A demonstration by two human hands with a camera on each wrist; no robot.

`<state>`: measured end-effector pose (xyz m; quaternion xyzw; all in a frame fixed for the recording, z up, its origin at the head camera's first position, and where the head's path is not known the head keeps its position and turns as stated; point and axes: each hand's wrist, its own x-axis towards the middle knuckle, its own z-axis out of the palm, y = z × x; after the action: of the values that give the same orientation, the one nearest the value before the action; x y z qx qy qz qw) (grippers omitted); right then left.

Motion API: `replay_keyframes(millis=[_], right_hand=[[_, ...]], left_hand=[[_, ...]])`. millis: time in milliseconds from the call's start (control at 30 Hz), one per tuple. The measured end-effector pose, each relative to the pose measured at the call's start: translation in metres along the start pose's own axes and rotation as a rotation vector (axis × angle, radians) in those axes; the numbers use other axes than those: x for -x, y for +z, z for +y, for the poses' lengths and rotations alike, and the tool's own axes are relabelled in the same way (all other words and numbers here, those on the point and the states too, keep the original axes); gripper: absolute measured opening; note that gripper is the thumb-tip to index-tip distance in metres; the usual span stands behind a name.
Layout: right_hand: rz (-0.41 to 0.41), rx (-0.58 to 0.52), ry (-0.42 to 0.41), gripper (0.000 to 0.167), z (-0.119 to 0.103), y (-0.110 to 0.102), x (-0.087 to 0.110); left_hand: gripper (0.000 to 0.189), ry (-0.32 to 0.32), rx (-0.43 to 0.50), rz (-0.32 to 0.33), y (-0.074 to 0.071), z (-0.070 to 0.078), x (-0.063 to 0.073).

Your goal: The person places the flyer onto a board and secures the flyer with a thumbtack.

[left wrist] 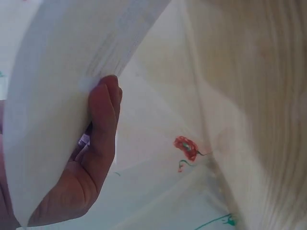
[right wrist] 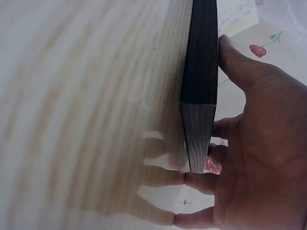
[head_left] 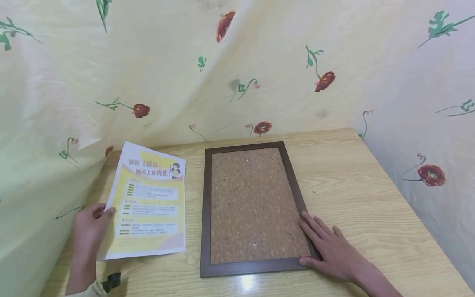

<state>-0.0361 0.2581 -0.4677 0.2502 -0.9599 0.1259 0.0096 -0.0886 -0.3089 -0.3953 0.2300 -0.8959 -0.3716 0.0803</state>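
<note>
In the head view, my left hand [head_left: 89, 229] pinches the left edge of a yellow and white printed poster sheet [head_left: 152, 206], its thumb on the printed face. The sheet is lifted and tilted over the table. Its pale back [left wrist: 48, 110] curves past the fingers in the left wrist view. A cork board [head_left: 256, 206] with a dark brown frame lies flat beside it. My right hand [head_left: 334, 249] rests at the board's near right corner, fingers extended along the frame and thumb on its near rail. In the right wrist view the frame's dark side [right wrist: 201, 57] stands against the fingers.
A wood-grain table [head_left: 356, 185] carries the board. Flower-printed cloth [head_left: 185, 82] hangs behind and on both sides. Small shiny spots [head_left: 255, 244] show on the cork, and a small pale round thing [head_left: 313, 191] lies right of the board. A dark strap [head_left: 111, 282] is by my left wrist.
</note>
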Motion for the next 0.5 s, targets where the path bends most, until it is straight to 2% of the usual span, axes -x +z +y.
replay_keyframes(millis=[100, 300, 367, 500], right_hand=[[-0.006, -0.007, 0.005, 0.089, 0.000, 0.000, 0.000], [-0.022, -0.011, 0.018, 0.090, 0.001, 0.003, 0.001], [-0.021, -0.010, 0.016, 0.090, 0.002, 0.002, 0.001], [-0.010, -0.015, 0.010, 0.089, 0.001, 0.002, 0.001]], left_hand=[[0.043, -0.064, 0.057, -0.035, -0.005, 0.003, 0.001], [0.049, -0.162, 0.238, -0.052, -0.005, 0.007, 0.003], [0.044, -0.190, 0.345, -0.071, -0.002, 0.008, 0.004], [0.014, -0.196, 0.639, -0.165, 0.008, 0.012, 0.007]])
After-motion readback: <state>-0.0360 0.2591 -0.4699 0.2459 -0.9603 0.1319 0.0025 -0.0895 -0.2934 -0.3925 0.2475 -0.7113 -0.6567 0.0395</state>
